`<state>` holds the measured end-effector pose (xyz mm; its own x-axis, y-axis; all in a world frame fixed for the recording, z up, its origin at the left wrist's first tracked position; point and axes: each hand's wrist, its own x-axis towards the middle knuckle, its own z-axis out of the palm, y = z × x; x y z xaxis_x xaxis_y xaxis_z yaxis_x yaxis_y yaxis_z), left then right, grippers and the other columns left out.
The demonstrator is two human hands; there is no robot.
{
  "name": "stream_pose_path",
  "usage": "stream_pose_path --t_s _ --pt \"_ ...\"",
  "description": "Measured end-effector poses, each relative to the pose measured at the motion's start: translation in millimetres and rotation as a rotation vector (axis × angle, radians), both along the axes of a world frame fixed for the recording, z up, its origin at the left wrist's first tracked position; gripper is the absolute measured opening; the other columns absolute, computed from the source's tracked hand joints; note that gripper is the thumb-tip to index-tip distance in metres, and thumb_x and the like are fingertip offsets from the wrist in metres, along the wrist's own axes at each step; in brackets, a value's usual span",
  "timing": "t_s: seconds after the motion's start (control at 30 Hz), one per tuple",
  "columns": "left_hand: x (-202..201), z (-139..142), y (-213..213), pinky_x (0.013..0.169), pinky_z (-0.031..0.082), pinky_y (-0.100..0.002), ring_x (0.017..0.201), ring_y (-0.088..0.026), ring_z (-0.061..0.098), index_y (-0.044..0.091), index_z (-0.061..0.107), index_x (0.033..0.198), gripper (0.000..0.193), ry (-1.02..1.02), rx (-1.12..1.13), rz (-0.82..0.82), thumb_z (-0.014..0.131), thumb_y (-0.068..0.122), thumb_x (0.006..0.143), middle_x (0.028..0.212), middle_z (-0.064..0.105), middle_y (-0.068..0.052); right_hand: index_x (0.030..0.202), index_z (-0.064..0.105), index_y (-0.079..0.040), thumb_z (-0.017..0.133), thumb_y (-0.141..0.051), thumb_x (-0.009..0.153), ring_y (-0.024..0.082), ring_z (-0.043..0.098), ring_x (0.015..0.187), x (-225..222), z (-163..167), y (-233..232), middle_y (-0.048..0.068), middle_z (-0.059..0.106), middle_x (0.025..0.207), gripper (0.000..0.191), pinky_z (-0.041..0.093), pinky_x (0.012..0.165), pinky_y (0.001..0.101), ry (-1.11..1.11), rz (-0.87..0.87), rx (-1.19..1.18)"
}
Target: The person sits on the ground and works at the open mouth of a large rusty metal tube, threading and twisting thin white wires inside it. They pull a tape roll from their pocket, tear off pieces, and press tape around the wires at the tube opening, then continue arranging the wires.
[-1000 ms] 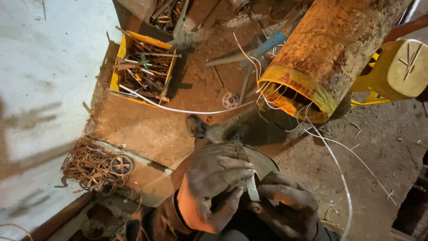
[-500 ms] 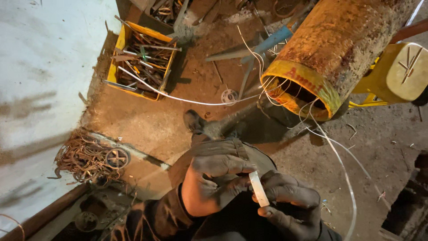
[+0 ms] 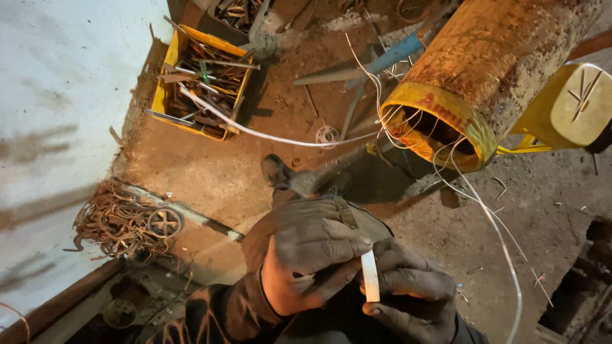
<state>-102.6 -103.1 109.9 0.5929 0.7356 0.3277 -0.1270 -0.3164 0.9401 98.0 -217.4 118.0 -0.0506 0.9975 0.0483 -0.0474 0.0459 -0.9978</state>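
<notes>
Both gloved hands now meet at lower centre: left hand [image 3: 312, 261] and right hand [image 3: 408, 290] pinch the white strip [image 3: 370, 277], raised upright since a moment ago.

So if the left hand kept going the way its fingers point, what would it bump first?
Probably the white strip: the gloved left hand points rightward at it, with the right hand just beyond. Depth is hard to judge.

White wires [image 3: 491, 223] cross right; bare floor [image 3: 191, 165] left lies open.
</notes>
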Motion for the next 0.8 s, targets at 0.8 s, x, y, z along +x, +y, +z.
stream_pose_path --t_s 0.8 --pt "-21.1 22.2 1.3 0.085 0.059 -0.039 0.098 -0.033 0.071 0.000 0.065 0.110 0.032 0.297 0.271 -0.041 0.080 0.010 0.083 0.105 0.067 -0.014 0.097 0.076 -0.011 0.090 -0.014 0.064 0.027 0.071 0.090 -35.1 7.4 3.8 0.004 0.067 0.086 0.036 0.059 0.081 0.0383 -0.640 -0.290 0.196"
